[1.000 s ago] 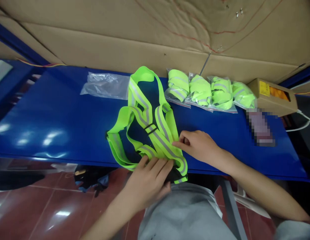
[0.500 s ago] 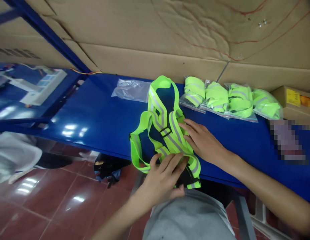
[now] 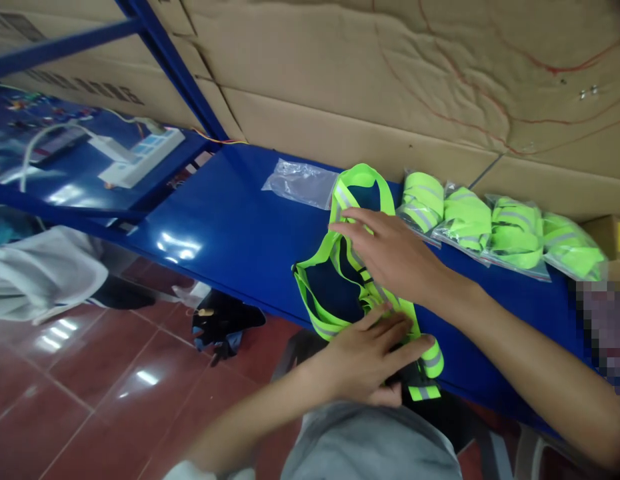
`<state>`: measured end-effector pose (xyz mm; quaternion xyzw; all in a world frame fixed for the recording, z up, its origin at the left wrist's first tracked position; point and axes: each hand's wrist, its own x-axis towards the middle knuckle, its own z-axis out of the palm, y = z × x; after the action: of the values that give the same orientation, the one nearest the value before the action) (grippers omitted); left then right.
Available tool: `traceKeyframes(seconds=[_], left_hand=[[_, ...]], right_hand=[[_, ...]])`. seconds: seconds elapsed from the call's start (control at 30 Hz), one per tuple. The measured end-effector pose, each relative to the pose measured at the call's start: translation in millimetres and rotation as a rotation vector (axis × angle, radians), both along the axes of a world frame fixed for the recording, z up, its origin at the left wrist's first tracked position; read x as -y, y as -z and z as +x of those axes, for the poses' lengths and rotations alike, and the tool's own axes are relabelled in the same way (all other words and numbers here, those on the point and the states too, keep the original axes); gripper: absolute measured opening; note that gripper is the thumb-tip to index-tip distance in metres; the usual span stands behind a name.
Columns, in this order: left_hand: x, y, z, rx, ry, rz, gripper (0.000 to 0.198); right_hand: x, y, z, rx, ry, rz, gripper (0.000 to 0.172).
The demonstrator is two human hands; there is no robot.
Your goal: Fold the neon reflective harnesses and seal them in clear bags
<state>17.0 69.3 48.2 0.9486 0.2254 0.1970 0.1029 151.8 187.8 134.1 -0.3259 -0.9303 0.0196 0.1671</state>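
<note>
The straps (image 3: 325,249) are neon yellow-green and grey-striped, the table (image 3: 230,213) blue, the cardboard (image 3: 315,80) brown.

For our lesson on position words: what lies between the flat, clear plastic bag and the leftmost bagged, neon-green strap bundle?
In the head view, the upper neon-green, grey-striped fabric harness loop lies between them on the blue metal-look table.

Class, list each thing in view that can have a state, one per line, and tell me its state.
Loose green straps: unrolled, in open loops
Bagged straps: bundled inside clear bags, in a row
Plastic bag: lying flat
Power strip: on or off unclear
Left hand: fingers bent over the loose straps
Right hand: fingers extended across them
</note>
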Motion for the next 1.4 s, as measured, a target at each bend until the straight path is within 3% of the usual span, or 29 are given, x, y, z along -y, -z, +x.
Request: traceKeyframes(seconds=[0.07, 0.13, 0.2, 0.27, 0.37, 0.43, 0.5, 0.6, 0.77, 0.97, 1.2, 1.33, 1.4], left_hand=[[-2, 1.9, 2, 0.04, 0.014, -0.035, 0.073], [-3, 3.3, 4, 0.078, 0.025, -0.068, 0.074], [-3, 3.3, 5, 0.084, 0.029, -0.106, 0.075], [-4, 1.7, 4, 0.056, 0.029, -0.148, 0.078], [-7, -1.4, 3, 0.039, 0.046, -0.166, 0.077], [-8, -2.4, 2, 0.059, 0.057, -0.151, 0.074], [-9, -2.0, 2, 0.077, 0.061, -0.136, 0.073], [-9, -0.4, 4, 0.093, 0.07, -0.145, 0.076], [-9, 0.9, 7, 0.1, 0.081, -0.131, 0.071], [-13, 3.8, 8, 0.118, 0.101, -0.088, 0.071], [-12, -1.3, 3, 0.071, 0.063, 0.006, 0.072], [-12, 1.5, 1, 0.1, 0.074, -0.019, 0.068], [-12, 5.0, 2, 0.121, 0.099, -0.041, 0.068]], right_hand=[[-22, -1.7, -20, 0.135, -0.062, -0.023, 0.054], [-48, -6.5, -34, 0.25, -0.041, -0.161, 0.042], [-71, -15.3, -40, 0.239, 0.095, -0.262, 0.034], [-86, -25.1, -41, 0.247, 0.172, -0.312, 0.038], [-88, -32.7, -39, 0.462, 0.051, -0.477, 0.034], [-81, -31.3, -39, 0.551, -0.039, -0.561, 0.046], [-71, -27.0, -41, 0.546, -0.023, -0.526, 0.045], [-63, -20.2, -46, 0.491, 0.15, -0.311, 0.025], [-71, -13.4, -48, 0.319, 0.375, -0.07, 0.048], [-82, -4.2, -40, 0.337, 0.327, -0.089, 0.043], [-92, 6.6, -35, 0.507, 0.454, 0.082, 0.05], [-101, 10.1, -27, 0.464, 0.544, -0.084, 0.058], [-104, 1.4, -21, 0.45, 0.487, -0.186, 0.065]])
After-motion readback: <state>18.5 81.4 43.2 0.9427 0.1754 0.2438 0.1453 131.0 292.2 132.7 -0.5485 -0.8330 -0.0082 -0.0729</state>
